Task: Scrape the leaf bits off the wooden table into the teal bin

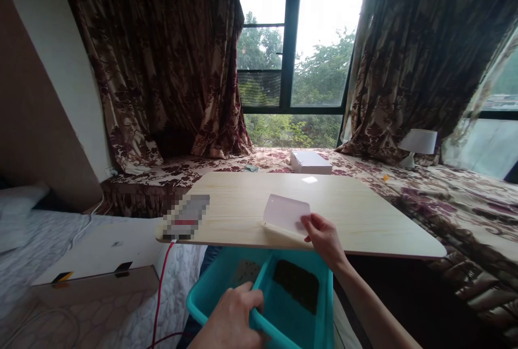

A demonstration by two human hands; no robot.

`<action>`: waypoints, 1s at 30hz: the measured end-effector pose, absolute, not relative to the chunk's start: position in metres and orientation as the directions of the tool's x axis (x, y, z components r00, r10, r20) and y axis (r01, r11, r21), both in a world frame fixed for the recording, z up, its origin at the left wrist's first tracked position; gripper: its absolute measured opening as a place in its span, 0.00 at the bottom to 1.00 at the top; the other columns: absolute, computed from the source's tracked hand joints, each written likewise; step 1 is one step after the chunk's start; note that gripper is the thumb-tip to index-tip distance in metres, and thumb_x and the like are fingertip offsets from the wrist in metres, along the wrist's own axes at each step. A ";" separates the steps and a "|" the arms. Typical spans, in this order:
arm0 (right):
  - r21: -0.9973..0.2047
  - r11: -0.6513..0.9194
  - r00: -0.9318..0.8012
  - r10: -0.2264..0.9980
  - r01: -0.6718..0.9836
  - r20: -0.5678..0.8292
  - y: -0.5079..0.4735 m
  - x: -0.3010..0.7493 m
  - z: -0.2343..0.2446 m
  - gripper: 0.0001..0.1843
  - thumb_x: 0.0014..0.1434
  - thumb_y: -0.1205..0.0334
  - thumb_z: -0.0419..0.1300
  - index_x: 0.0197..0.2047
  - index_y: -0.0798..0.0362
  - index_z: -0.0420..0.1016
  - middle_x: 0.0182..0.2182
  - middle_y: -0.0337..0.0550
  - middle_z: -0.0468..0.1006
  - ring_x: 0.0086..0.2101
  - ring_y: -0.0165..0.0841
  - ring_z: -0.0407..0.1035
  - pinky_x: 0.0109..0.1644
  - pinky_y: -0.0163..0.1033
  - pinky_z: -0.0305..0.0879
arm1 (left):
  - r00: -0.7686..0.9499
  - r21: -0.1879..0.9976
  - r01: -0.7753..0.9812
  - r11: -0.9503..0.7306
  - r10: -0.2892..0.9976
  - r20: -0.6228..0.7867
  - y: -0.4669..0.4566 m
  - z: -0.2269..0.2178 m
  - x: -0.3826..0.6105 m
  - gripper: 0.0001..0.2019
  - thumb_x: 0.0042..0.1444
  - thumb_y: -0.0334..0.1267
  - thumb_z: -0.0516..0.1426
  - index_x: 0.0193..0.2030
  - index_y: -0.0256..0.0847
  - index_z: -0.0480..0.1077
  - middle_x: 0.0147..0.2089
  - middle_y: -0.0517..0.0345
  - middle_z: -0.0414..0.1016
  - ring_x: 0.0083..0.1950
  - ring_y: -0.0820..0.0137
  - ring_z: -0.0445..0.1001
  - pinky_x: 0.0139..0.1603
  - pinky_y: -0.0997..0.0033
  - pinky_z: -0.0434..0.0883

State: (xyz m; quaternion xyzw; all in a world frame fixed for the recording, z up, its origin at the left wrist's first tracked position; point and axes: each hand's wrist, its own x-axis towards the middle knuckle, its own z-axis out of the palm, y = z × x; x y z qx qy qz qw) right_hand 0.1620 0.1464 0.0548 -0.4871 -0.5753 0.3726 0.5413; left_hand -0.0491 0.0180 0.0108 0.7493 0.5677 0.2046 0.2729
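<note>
A thin, pale, translucent rectangular sheet with rounded corners [286, 213], perhaps plastic, is pinched at its right end by my right hand [324, 235]. It is tilted just over the wooden tabletop [356, 214]; whether its lower edge touches is unclear. Below the table's near edge is a teal divided bin [283, 333]. My left hand [237, 316] is closed round the bin's middle divider. In the right compartment lies a dark, flat rectangular piece [297, 285]. A pale speckled piece [246, 271] lies in the left compartment, partly hidden by the table.
A blurred-out phone-like device [188, 217] with a red cable [162, 284] lies on the table's left end. A white box [311, 162] and a small lamp [419, 141] stand on the cloth-covered ledge behind. At left, a large white box [101, 254] rests on the bed.
</note>
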 end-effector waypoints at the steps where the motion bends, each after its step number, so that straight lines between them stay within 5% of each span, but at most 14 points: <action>1: -0.957 0.245 0.059 0.965 0.155 0.257 0.146 0.160 0.055 0.16 0.48 0.49 0.59 0.25 0.54 0.72 0.20 0.35 0.68 0.21 0.26 0.61 0.20 0.31 0.66 | 0.272 0.642 0.738 -0.206 0.962 -0.003 0.018 0.011 -0.049 0.07 0.43 0.36 0.61 0.25 0.42 0.64 0.32 0.66 0.68 0.33 0.73 0.68 0.32 0.74 0.57; 20: -0.949 0.279 0.035 0.957 0.149 0.287 0.134 0.151 0.053 0.19 0.50 0.45 0.60 0.29 0.55 0.75 0.22 0.39 0.74 0.22 0.29 0.64 0.21 0.33 0.66 | 0.288 0.610 0.766 -0.202 0.957 -0.044 0.019 0.017 -0.046 0.05 0.45 0.38 0.60 0.27 0.43 0.67 0.35 0.63 0.71 0.37 0.70 0.71 0.35 0.73 0.60; 30: -0.914 0.279 0.107 0.941 0.293 0.322 0.131 0.162 0.045 0.18 0.52 0.46 0.57 0.26 0.53 0.73 0.22 0.42 0.75 0.23 0.32 0.65 0.23 0.33 0.64 | 0.284 0.550 0.814 -0.189 0.954 -0.093 0.019 0.020 -0.044 0.08 0.47 0.41 0.61 0.27 0.42 0.66 0.35 0.62 0.69 0.37 0.68 0.71 0.36 0.72 0.61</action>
